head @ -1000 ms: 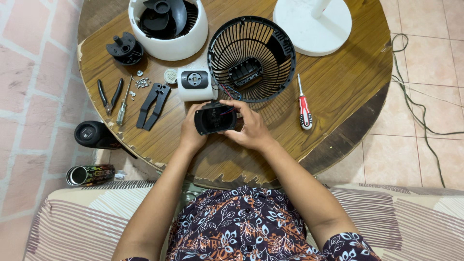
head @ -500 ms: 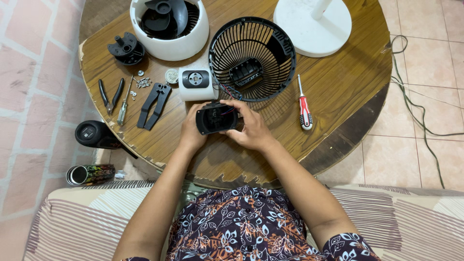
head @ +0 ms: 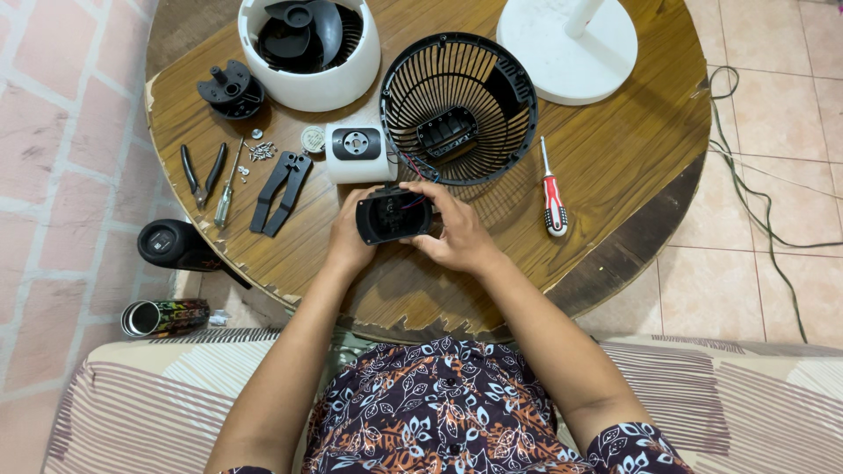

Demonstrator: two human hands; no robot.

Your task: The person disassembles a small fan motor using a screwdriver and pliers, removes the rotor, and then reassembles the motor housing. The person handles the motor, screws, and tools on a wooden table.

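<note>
Both hands' fingers grip a black housing (head: 392, 216) over the round wooden table (head: 615, 175).

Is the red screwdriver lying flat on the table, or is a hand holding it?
Lying flat. The red screwdriver rests on the round wooden table, right of the black fan grille; no hand touches it.

printed can (head: 165, 317) lying on the floor left of the table, dark with bright markings

black round housing (head: 392, 216) | hollow, open face up | above table edge
</note>
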